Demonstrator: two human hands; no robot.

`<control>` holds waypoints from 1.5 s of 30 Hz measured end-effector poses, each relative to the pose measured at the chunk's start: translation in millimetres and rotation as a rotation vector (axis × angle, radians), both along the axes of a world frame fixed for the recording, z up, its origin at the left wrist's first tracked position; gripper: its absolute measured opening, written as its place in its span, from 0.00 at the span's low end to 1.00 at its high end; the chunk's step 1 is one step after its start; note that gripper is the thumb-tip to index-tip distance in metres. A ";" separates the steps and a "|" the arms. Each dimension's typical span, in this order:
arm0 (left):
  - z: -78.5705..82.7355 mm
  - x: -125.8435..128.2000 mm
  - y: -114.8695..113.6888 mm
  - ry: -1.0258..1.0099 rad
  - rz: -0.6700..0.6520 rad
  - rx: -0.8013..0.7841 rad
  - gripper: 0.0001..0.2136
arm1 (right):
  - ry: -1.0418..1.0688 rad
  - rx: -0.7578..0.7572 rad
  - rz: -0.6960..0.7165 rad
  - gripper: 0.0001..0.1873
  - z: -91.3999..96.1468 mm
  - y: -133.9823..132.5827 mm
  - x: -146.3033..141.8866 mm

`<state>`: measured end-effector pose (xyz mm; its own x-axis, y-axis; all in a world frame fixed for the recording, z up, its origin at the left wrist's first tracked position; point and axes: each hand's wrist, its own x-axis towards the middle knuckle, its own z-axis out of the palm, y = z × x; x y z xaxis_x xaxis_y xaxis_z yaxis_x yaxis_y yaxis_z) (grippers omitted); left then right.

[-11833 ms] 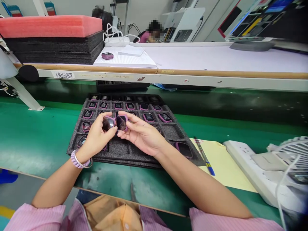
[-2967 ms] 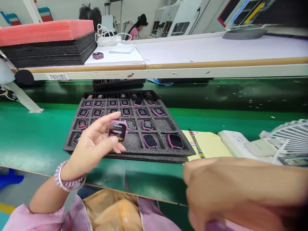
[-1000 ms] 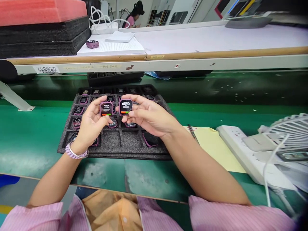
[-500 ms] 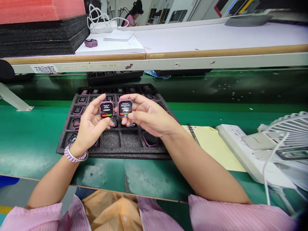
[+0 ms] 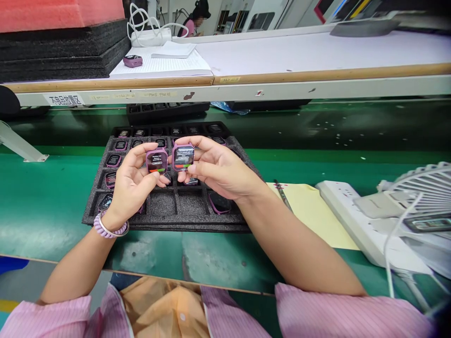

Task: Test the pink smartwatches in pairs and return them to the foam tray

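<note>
Above the tray (image 5: 168, 222), two watches are held side by side, screens lit and turned up toward the person. Left hand (image 5: 133, 180): grasping the left watch (image 5: 157, 161), thumb at the lower edge of the case, index finger along the upper edge. Right hand (image 5: 225, 171): grasping the right watch (image 5: 183, 157), thumb at the lower right corner, index finger curved over the top. The cases sit just beside each other, with a fingertip showing between them. Each screen carries lines of pale text above a red and green bar; the wording is too small to read with confidence. Handling, judged by appearance: each unit should be light and stiff, and easily supported between thumb and fingers. The glossy front is probably slippery, quick to take prints and liable to crack if dropped. Grip the purple rim at opposite edges; avoid pressing on the glass, which may respond to touch. Other watches (image 5: 113, 161) lie in the tray compartments, some partly covered by the hands. The tray rests on the green bench (image 5: 45, 197); to its right are yellow paper (image 5: 317, 216), a pen (image 5: 283, 195) and a power strip (image 5: 341, 197).
</note>
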<state>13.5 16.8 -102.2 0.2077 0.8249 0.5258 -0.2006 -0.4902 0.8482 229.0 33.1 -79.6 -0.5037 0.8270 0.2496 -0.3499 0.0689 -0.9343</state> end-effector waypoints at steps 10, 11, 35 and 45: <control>1.3 0.7 -1.1 0.004 0.002 -0.015 0.19 | -0.021 0.022 0.005 0.28 -0.8 0.6 -0.3; 1.5 0.8 -1.2 0.002 0.000 -0.015 0.19 | -0.015 0.022 0.009 0.28 -1.0 0.7 -0.2; 2.3 -0.1 -2.1 0.077 0.042 -0.002 0.20 | -0.009 0.030 0.010 0.27 -0.8 0.5 -0.4; 3.7 1.0 -1.9 0.093 0.051 -0.021 0.21 | -0.034 0.044 -0.014 0.27 -1.0 0.6 -1.0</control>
<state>14.6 14.9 -98.5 0.2126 0.8463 0.4885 -0.0955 -0.4795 0.8723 228.0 33.7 -80.6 -0.5007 0.8228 0.2688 -0.3167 0.1149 -0.9416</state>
